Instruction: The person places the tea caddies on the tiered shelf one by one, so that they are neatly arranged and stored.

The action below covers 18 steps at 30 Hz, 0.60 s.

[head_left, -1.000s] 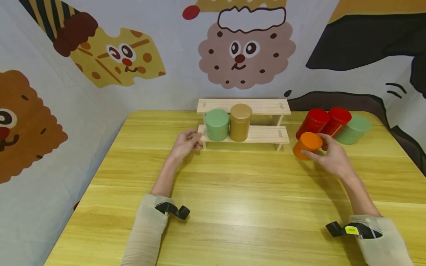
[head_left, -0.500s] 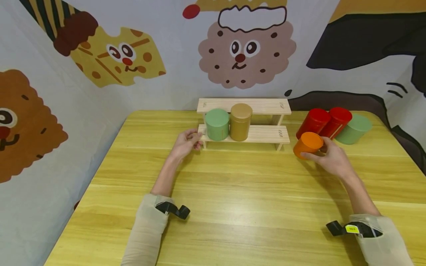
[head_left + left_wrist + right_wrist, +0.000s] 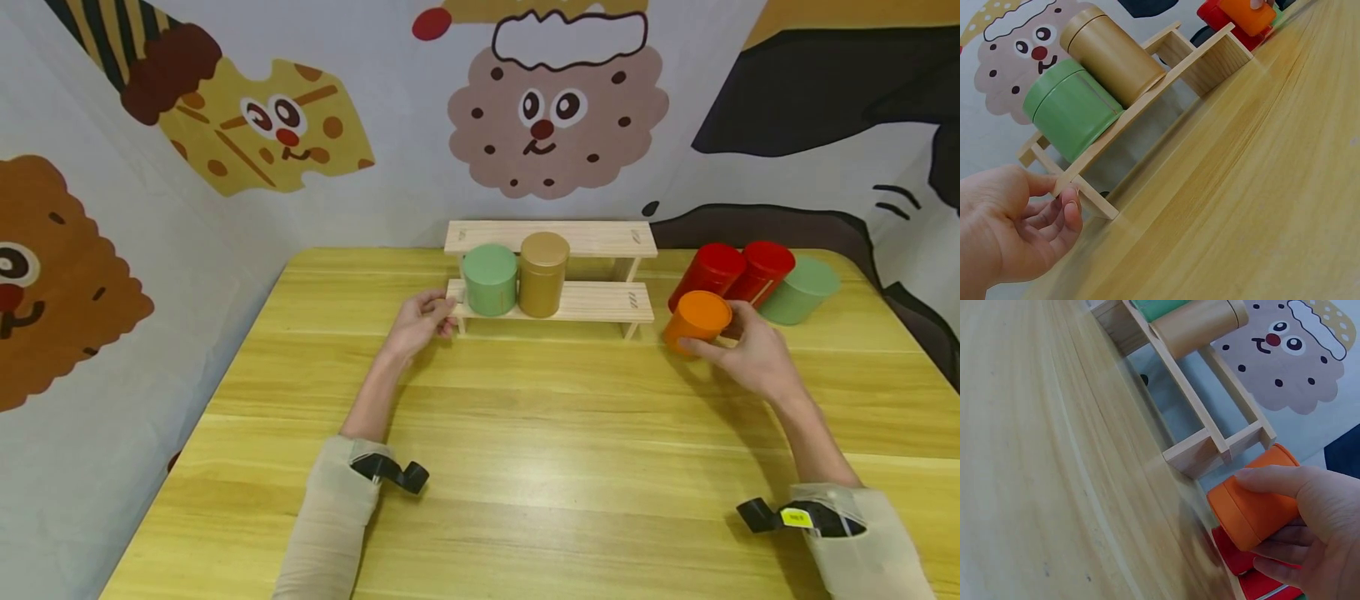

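Note:
My left hand [image 3: 420, 325] pinches the left end of a two-step wooden rack [image 3: 592, 302], thumb and fingers at the corner of the lower board. On that board a green canister [image 3: 491, 282] and a taller gold canister [image 3: 543, 277] stand upright side by side. To the right of the rack, my right hand [image 3: 753, 348] grips an orange canister [image 3: 693, 323] by its sides, thumb in front and fingers behind. In the right wrist view the orange canister [image 3: 1254, 500] appears off the table, and its far side is hidden by the hand.
Two red canisters [image 3: 705, 275] and another green canister [image 3: 801, 290] stand together at the table's back right, just behind my right hand. A printed cloth [image 3: 405, 150] hangs along the table's [image 3: 525, 467] back edge. The rack's upper board [image 3: 551, 237] is behind the lower one.
My right hand has raised the orange canister slightly, and its top now faces more toward the head camera. The left hand keeps its hold on the rack.

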{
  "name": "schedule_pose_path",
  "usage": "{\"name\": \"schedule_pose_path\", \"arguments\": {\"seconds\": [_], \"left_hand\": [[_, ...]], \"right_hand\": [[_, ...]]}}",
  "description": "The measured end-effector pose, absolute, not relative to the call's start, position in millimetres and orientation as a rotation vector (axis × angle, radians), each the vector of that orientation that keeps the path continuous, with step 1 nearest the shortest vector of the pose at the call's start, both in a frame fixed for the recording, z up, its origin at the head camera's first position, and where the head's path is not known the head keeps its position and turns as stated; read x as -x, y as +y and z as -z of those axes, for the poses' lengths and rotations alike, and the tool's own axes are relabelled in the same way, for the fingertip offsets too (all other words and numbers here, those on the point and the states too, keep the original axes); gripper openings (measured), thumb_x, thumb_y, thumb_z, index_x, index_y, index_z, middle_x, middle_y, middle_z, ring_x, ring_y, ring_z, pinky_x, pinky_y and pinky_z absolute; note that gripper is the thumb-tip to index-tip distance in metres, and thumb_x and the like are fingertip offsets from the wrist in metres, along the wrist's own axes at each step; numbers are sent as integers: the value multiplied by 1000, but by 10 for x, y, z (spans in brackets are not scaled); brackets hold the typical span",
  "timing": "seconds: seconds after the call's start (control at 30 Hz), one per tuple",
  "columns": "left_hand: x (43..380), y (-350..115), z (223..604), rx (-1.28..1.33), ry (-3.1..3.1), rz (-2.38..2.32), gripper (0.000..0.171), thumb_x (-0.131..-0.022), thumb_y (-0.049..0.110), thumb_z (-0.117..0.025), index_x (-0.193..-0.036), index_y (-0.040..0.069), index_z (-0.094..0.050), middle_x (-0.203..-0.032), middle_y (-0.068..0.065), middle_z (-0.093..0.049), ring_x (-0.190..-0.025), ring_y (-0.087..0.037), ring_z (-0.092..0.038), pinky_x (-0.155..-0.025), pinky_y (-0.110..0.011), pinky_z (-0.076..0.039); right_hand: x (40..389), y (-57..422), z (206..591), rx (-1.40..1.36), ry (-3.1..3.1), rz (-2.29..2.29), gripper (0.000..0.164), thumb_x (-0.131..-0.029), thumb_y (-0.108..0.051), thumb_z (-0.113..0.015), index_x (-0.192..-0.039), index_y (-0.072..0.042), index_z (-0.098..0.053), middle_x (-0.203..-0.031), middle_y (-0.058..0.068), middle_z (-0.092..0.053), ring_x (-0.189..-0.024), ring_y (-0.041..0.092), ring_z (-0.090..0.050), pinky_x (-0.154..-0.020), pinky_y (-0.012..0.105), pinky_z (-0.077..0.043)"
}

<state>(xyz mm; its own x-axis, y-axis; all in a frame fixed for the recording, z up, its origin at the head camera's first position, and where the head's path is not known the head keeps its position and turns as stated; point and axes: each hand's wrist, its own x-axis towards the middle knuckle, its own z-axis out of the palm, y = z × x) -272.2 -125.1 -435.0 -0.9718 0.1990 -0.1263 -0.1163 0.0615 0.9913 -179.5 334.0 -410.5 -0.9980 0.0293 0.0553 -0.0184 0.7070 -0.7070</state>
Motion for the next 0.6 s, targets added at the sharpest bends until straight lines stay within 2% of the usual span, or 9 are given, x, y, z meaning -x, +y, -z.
{"name": "schedule_pose_path", "arguments": {"seconds": [0.3,0.6], "left_hand": [[2729,-1249,4356,-90,2095,-2029,52,-106,15,-56,-148,-9,-38,-102,-15,-64,-74,-15,-62,-67,-22,-57],[2722,-1251,4347,-92,2095,-2031,52,-106,14,-56,-149,-8,-37,-102,-15,-64,-73,-15,-62,-67,-23,-58]], "right_hand": [[1771,3251,4014,-9,-2777,-1152,83,-89,-32,-80,-147,9,-35,-141,34,-47,-122,54,-49,-97,69,-41],[1805,3106,3899,-11,-2721,-1183,84,-88,-35,-81,-148,3,-38,-140,31,-51,-124,49,-49,-101,69,-38]]}}
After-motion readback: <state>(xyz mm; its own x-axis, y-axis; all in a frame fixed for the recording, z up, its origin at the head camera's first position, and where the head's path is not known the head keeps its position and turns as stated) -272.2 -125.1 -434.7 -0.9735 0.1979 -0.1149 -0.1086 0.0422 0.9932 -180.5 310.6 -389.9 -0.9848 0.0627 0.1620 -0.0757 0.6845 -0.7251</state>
